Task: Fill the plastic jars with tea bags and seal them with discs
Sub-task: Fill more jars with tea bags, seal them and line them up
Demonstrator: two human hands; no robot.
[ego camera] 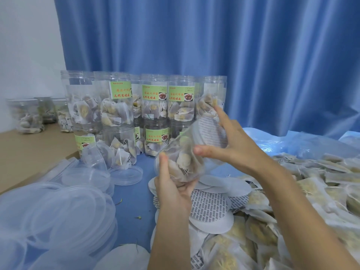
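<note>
My left hand (171, 184) grips the bottom of a clear plastic jar (181, 160) filled with tea bags, tilted with its mouth toward the upper right. A white printed sealing disc (209, 131) lies over the jar's mouth. My right hand (231, 145) is closed around that end, thumb in front, fingers behind the disc. More white sealing discs (210, 209) are heaped on the blue table below the jar. Loose tea bags (315, 193) form a big pile at the right.
Filled, labelled jars (153, 106) stand stacked two high at the back centre, more (29, 115) at far left. Clear plastic lids (58, 211) pile up at the lower left. A blue curtain (233, 45) hangs behind, and blue plastic sheeting (292, 143) lies at the right.
</note>
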